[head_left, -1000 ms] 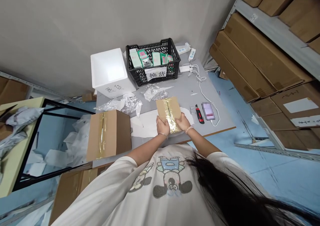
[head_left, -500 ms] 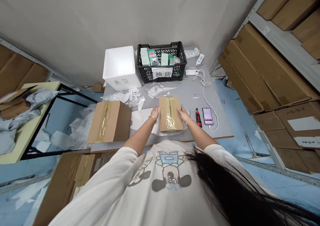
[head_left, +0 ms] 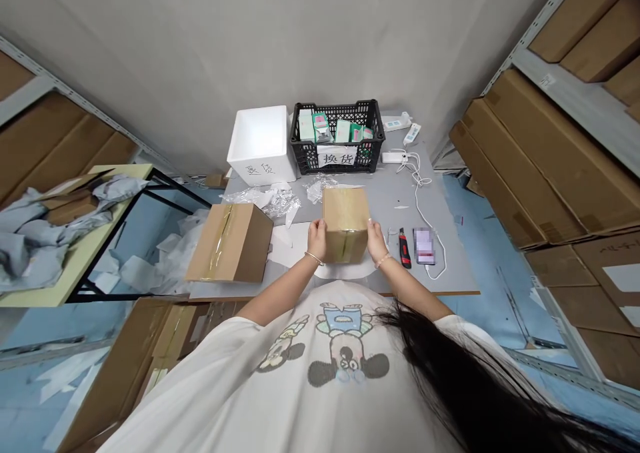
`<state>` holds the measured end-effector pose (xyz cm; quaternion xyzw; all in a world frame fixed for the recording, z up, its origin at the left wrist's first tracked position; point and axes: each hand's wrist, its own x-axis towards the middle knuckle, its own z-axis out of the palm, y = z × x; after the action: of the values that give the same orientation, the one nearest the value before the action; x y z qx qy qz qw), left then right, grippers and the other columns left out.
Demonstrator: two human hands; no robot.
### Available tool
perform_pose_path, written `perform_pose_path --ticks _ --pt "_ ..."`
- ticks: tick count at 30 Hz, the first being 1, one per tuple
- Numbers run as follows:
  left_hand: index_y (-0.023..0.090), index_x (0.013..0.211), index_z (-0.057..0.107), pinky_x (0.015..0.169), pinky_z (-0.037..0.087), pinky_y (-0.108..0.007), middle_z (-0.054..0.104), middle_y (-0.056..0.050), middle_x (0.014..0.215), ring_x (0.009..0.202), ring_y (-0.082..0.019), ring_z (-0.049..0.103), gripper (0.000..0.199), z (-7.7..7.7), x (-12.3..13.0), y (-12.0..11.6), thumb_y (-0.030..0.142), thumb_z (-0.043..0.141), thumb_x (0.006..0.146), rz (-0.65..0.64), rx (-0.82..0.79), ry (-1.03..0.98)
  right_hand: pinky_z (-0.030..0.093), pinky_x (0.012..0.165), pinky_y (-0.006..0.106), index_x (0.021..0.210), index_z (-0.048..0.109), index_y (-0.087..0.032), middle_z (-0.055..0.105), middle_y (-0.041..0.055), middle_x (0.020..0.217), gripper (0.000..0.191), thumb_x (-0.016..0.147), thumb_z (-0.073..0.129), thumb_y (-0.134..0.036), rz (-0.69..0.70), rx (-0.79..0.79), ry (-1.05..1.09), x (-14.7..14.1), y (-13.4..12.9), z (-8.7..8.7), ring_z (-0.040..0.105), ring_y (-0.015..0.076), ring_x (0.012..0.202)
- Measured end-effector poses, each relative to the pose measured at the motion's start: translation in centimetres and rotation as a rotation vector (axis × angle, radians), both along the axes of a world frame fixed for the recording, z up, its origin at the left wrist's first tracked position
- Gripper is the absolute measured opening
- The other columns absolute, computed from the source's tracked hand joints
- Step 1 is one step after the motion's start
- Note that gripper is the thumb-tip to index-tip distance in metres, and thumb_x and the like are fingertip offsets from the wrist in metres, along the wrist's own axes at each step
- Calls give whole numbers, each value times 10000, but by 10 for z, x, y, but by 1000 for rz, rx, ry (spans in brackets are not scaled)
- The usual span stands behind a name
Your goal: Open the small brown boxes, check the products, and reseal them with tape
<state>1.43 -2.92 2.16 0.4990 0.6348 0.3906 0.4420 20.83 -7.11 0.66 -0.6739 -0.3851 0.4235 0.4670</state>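
Observation:
Between my two hands is a taped cardboard box (head_left: 346,216), tilted so that its top and its near side both show. My left hand (head_left: 317,238) grips the box's left side, and my right hand (head_left: 376,241) grips the right side. A white sheet of paper (head_left: 290,245) lies on the table below and to the left. Close to my right hand is a red and black utility knife (head_left: 405,249), with a phone (head_left: 425,247) on a white cable beside it. A larger taped carton (head_left: 245,239) stands to the left of my left hand.
At the back of the table (head_left: 450,266) stand a white foam box (head_left: 265,143) and a black crate (head_left: 334,133) holding small green and white packages. Crumpled clear plastic (head_left: 280,203) lies before them. Shelves of cartons (head_left: 545,166) flank the right; a side table (head_left: 85,266) is on the left.
The box has tipped, so its near side now shows more. My left hand has closed onto its left side. The view has shifted slightly.

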Motion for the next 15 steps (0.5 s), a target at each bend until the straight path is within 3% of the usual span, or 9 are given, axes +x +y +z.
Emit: perform_pose_path --ticks 3,8,12,15 --pt "174 1106 558 1048 400 -386 602 -112 1205 1198 -230 527 341 -14 -4 -13 446 431 944 18 -22 68 357 1094 401 1213 550 -201 596 127 1302 500 890 447 -569 -51 -31 -68 -14 -13 -3 493 274 1273" --pt "184 1194 540 1008 448 -392 621 -101 1221 1184 -227 556 356 -29 -23 -35 395 472 915 -43 -35 -27 352 1097 411 1231 556 -201 593 124 1301 466 842 517 -453 21 -79 -108 -20 -28 -7 465 276 1290" --pt "185 1243 521 929 504 -387 637 -93 1220 1117 -236 608 452 -21 -34 -35 366 568 831 -104 -123 -184 458 985 417 1231 554 -188 654 122 1199 523 792 589 -472 73 -181 83 -5 -22 -3 594 283 1127" --pt "191 1252 518 865 532 -381 620 -106 1268 1097 -253 625 503 -6 -31 -7 351 610 785 -80 -197 -285 499 919 411 1197 574 -202 659 123 1195 554 809 562 -598 40 -236 206 6 5 6 616 276 1106"
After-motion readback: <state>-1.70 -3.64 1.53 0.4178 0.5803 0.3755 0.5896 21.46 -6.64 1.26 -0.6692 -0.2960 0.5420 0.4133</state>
